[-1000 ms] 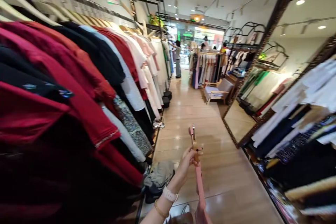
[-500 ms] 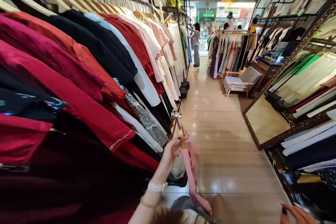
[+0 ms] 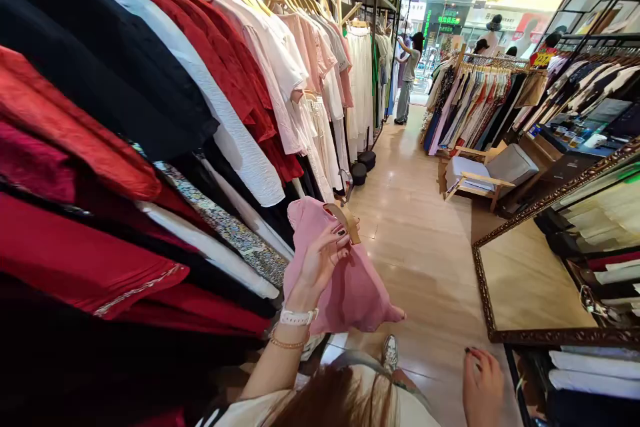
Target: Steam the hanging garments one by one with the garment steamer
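A pink garment (image 3: pixel 350 290) hangs from a wooden hanger (image 3: pixel 344 219) in front of me, spread broadly below the hanger. My left hand (image 3: pixel 323 257), with a white watch on the wrist, has its fingers closed at the hanger and the garment's top edge. The hanger's hook is hard to make out. To the lower right, my right hand (image 3: pixel 483 383) hovers over the floor with its fingers loosely curved and apart, holding nothing.
A long rack of clothes (image 3: pixel 240 93) runs along the left. At the right lean a framed mirror (image 3: pixel 530 280) and, beyond it, an armchair (image 3: pixel 480 173). A person (image 3: pixel 410 77) stands near the entrance beside another rack (image 3: pixel 475 100).
The pink garment has turned from edge-on to broadside, with my left hand still at its hanger. My right hand has moved further into view. The whole view has shifted left and down.
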Demonstrator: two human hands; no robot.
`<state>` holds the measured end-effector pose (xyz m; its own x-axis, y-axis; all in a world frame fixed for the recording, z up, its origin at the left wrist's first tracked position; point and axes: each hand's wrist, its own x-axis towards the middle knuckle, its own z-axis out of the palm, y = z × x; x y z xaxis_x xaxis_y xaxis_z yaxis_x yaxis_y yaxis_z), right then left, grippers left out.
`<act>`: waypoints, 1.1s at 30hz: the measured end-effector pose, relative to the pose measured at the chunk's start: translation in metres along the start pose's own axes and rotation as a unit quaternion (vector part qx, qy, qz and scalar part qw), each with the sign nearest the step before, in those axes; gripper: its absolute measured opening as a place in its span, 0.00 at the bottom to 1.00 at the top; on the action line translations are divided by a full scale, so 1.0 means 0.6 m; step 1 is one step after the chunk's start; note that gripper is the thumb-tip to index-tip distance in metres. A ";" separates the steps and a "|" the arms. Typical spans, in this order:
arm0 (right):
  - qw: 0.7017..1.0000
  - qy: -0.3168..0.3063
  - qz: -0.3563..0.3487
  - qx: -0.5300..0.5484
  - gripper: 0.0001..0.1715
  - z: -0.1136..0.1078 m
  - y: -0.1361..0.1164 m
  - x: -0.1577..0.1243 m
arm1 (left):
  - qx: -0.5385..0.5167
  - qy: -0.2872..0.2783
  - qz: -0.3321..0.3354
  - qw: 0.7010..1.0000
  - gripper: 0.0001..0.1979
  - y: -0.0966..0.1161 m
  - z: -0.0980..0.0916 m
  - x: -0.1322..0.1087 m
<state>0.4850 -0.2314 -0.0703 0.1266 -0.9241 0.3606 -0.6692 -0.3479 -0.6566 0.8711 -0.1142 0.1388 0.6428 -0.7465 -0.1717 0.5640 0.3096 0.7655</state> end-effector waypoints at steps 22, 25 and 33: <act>0.808 -0.510 -0.287 0.072 0.30 0.558 -0.506 0.673 | 0.031 0.139 -0.012 0.990 0.30 -0.091 0.052 0.598; 0.804 -0.494 -0.282 0.171 0.28 0.629 -0.555 0.739 | 0.080 0.160 0.018 0.984 0.24 -0.041 0.033 0.690; 0.780 -0.507 -0.295 0.219 0.30 0.797 -0.674 0.862 | 0.206 0.271 0.144 0.929 0.16 0.081 -0.062 0.885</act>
<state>1.1712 -0.6442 0.0647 0.9804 -0.1551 0.1212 0.0102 -0.5747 -0.8183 1.2591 -0.4737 0.0617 0.9660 -0.2270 -0.1241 0.1534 0.1166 0.9813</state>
